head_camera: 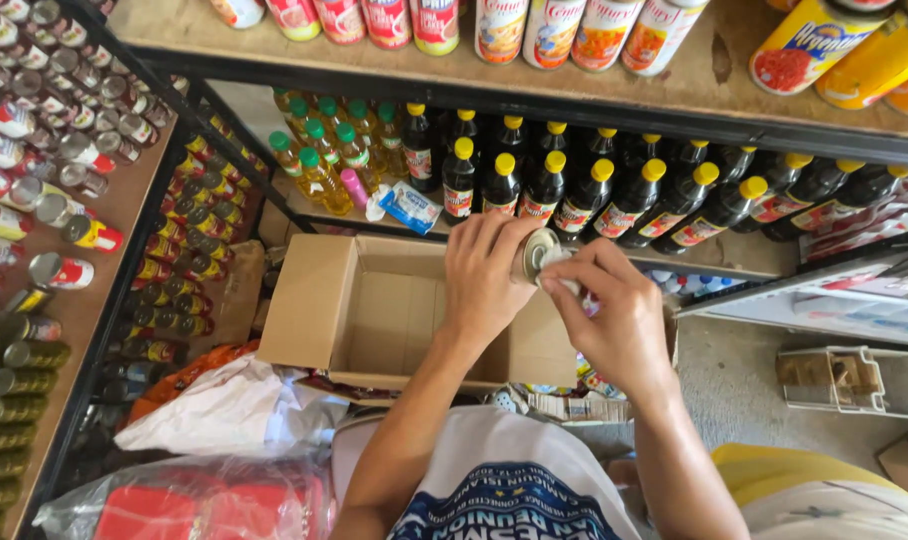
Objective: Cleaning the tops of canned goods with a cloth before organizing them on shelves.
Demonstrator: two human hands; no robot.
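Observation:
My left hand (486, 280) is wrapped around a small tin can (536, 250), holding it above an open cardboard box (314, 300). My right hand (614, 315) pinches something small and pale at the can's end; I cannot tell what it is. The can's silver end faces up between the two hands. The box sits on the floor below the shelves, and its inside looks bare where it shows.
Dark sauce bottles with yellow caps (594, 195) fill the lower shelf ahead, with green-capped oil bottles (324, 160) to their left. Cans line the left rack (44, 270). White and red plastic bags (224, 410) lie on the floor at left. A wire rack (854, 380) stands right.

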